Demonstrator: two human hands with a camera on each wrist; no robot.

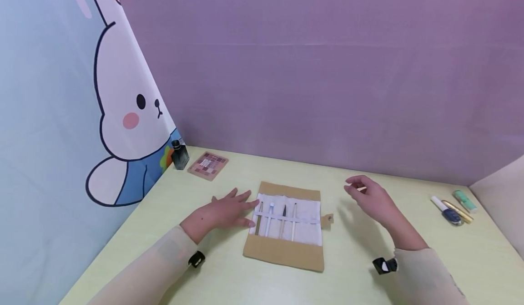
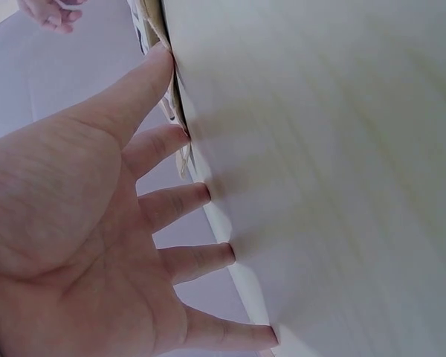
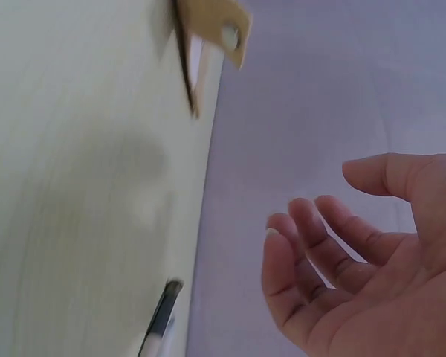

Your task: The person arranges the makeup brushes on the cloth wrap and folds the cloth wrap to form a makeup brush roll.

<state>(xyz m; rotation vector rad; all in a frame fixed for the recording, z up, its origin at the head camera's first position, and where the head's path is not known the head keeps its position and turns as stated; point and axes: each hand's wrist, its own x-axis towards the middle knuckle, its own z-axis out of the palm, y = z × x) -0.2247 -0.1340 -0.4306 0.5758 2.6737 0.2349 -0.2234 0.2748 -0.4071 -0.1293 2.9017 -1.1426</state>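
Cloth roll (image 1: 288,230) was found spread flat on the table (image 1: 221,277), between the hands; four slim tools (image 1: 268,226) were tucked under its pale band (image 1: 307,220). Tan outer fabric, white lining (image 1: 309,235), small tab (image 1: 326,221) at right. Judged light, soft, floppy; best gripped by the lower flap (image 1: 286,253). Left hand (image 1: 230,212) was splayed, thumb apparently touching the left edge; right hand (image 1: 370,200) was held raised, empty, fingers loosely curled.
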